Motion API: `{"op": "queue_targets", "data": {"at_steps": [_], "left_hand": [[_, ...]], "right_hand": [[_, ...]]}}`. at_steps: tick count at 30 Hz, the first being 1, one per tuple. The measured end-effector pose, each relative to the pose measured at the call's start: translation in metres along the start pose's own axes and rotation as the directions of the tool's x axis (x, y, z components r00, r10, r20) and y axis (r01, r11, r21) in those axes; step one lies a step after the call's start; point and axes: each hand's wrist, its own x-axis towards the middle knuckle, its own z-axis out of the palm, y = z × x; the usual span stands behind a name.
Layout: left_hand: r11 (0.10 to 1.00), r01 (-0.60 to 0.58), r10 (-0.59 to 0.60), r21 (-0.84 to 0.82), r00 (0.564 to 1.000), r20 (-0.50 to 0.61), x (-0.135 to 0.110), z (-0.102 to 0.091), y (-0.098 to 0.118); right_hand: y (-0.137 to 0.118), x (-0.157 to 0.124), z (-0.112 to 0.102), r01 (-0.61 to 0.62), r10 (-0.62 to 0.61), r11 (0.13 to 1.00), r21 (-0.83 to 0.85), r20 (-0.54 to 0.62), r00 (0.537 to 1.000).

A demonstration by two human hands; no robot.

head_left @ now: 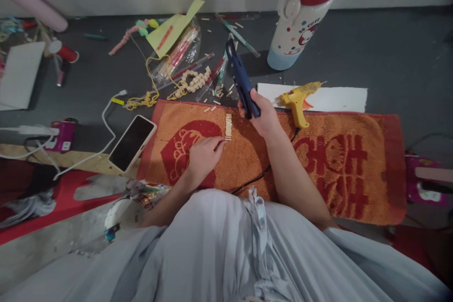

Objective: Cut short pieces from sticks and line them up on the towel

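Observation:
My right hand is closed around the handles of dark blue cutters, whose jaws point away from me. My left hand rests on an orange towel with red markings, fingers curled, fingertips touching the near end of a short row of small pale wooden stick pieces laid side by side. A yellow glue gun lies just right of my right hand, its black cord running under my forearm.
A phone with a white cable lies left of the towel. A white and blue bottle stands at the back. Behind the towel lie a white board, a plastic bag of sticks, yellow string and a wooden bead chain.

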Motion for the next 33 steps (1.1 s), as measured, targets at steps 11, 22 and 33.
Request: {"op": "queue_targets", "data": {"at_steps": [11, 22, 33], "left_hand": [[0.996, -0.01, 0.008, -0.084, 1.0, -0.025, -0.0025, 0.0, -0.0065], [0.996, 0.044, -0.046, -0.078, 0.999, -0.026, 0.0005, -0.0045, -0.0071], [0.997, 0.024, -0.025, -0.074, 1.0, -0.011, -0.0008, -0.0049, -0.0062]], "right_hand": [[-0.0012, -0.0012, 0.0023, -0.012, 0.012, 1.0, -0.006, -0.028, 1.0], [-0.0003, -0.0001, 0.0016, -0.016, 0.017, 0.998, 0.054, -0.03, 0.999], [-0.0001, 0.0002, 0.0021, -0.023, 0.024, 0.999, 0.036, -0.036, 0.999]]}}
